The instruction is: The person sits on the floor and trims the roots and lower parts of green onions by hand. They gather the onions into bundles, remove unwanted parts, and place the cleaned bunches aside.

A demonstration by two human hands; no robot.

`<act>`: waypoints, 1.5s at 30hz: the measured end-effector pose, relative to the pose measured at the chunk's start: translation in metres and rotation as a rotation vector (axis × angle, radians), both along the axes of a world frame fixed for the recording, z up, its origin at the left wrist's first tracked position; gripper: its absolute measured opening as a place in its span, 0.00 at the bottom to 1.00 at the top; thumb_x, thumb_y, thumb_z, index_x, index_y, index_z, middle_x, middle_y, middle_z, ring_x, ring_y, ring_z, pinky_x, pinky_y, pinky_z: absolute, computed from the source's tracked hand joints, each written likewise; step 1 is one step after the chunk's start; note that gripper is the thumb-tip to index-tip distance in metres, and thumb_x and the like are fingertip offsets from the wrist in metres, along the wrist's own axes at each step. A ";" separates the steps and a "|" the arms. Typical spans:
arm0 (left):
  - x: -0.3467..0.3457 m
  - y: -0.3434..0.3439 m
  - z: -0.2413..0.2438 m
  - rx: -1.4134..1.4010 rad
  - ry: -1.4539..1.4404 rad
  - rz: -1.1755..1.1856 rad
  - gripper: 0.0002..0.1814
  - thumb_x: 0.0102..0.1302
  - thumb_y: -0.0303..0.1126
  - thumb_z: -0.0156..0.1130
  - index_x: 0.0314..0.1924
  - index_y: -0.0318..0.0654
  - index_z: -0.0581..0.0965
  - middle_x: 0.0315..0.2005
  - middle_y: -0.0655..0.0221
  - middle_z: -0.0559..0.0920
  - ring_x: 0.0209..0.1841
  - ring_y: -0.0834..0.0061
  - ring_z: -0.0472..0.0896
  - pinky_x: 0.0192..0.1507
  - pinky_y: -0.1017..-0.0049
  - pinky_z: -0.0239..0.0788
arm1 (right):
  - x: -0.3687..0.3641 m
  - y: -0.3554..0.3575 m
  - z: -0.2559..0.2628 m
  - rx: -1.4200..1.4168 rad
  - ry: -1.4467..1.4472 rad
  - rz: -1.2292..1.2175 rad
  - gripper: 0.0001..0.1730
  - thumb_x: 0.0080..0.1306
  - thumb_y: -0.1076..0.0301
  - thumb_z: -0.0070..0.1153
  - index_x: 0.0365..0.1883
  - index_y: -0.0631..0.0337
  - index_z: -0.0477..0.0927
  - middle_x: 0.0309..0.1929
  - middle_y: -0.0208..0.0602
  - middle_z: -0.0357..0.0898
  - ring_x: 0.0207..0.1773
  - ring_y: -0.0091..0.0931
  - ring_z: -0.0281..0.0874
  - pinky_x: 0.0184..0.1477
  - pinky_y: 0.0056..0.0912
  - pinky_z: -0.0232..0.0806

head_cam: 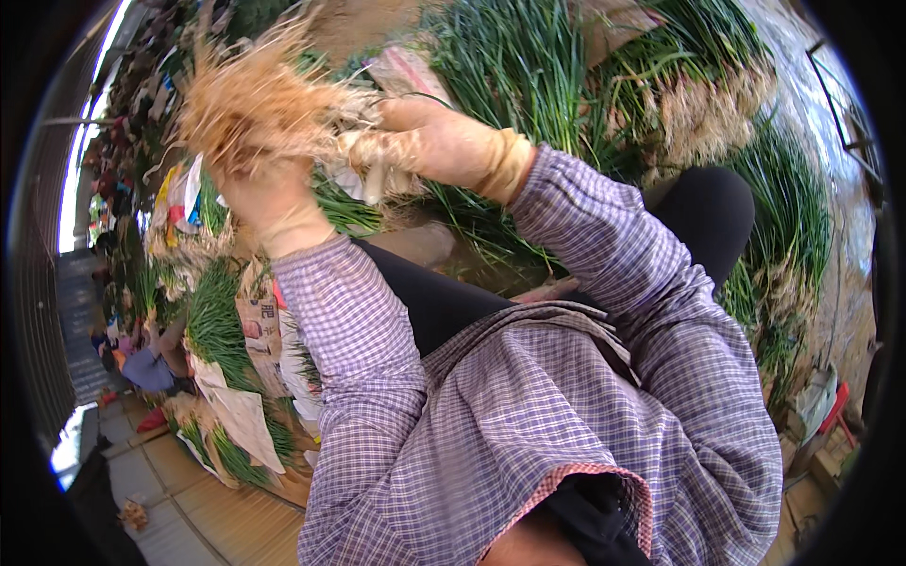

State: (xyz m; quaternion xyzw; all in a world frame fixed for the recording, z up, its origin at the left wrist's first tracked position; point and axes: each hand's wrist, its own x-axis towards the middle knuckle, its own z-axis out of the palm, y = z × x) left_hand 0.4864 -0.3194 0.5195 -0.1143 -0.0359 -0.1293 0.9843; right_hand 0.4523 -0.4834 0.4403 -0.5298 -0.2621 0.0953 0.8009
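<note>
Both of my hands are raised over heaps of green-leaved allium plants, at the upper left of the head view. A bushy bunch of tan, fibrous roots (258, 95) covers the fingers of my left hand (265, 194); motion blur hides how they close. Light-coloured gloves or wraps end at the wrists. My right hand (439, 145) reaches in from the right, its fingers closed on pale stem ends (361, 145) beside the roots. White stalks (375, 185) show just below the right hand's fingers.
Green allium bundles (509, 64) lie ahead; rooted bundles (708, 106) lie at the upper right. More greens (219, 318) lie left beside a printed sack (260, 336). My black-clad knee (708, 212) is at right. Another person (148, 368) sits at far left, near floor tiles (212, 516).
</note>
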 end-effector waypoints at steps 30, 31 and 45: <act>-0.113 0.351 -0.050 0.798 0.209 1.075 0.06 0.63 0.32 0.55 0.29 0.42 0.73 0.23 0.79 0.74 0.28 0.85 0.74 0.31 0.83 0.69 | 0.087 0.122 -0.033 -0.758 0.085 -0.257 0.18 0.67 0.62 0.53 0.50 0.64 0.76 0.39 0.35 0.81 0.32 0.20 0.77 0.37 0.21 0.72; -0.125 0.361 -0.068 0.864 0.222 1.112 0.05 0.62 0.33 0.55 0.33 0.40 0.74 0.26 0.76 0.77 0.32 0.81 0.76 0.34 0.79 0.72 | 0.089 0.096 -0.040 -0.661 0.109 -0.260 0.18 0.67 0.61 0.53 0.50 0.64 0.76 0.39 0.33 0.81 0.31 0.19 0.77 0.37 0.20 0.71; -0.256 0.277 -0.498 0.520 1.122 0.474 0.12 0.54 0.32 0.60 0.39 0.36 0.75 0.35 0.62 0.80 0.39 0.65 0.78 0.47 0.65 0.73 | -0.041 -0.068 -0.137 -0.914 0.788 -0.481 0.08 0.70 0.66 0.48 0.39 0.59 0.78 0.26 0.26 0.80 0.21 0.15 0.72 0.23 0.14 0.61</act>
